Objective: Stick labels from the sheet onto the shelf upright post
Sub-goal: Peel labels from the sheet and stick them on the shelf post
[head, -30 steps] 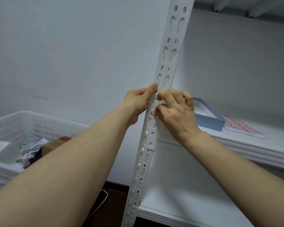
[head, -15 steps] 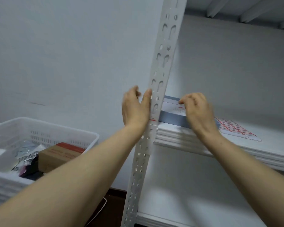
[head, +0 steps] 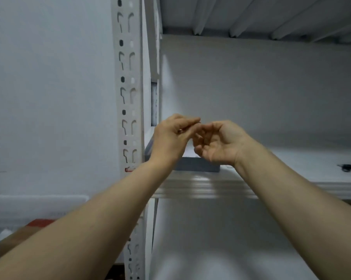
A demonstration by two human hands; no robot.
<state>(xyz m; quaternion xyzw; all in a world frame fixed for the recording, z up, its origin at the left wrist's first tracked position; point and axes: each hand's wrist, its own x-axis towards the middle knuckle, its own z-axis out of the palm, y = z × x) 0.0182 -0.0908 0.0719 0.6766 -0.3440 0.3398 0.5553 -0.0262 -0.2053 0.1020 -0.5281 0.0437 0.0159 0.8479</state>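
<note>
Grip: L hand and R hand meet fingertip to fingertip, both off the post. L fingers near straight, R fingers loosely curled w/ palm up. Contact point is blurred, so cannot tell whether either pinches a label or nothing. Just behind and under the hands: blue box on shelf. Left of L hand, apart from it: shelf upright post. Below-left of L wrist: one red-edged label stuck on post, partly behind the forearm, so one placed as far as visible; more prob. left to do. Label sheet: not in view. Far right of R hand: dark item, type unclear. Vs 0.5 s ago: L hand no longer flat against post at the label; R hand no longer reaching over box twd sheet; hands now joined in front of box.
</note>
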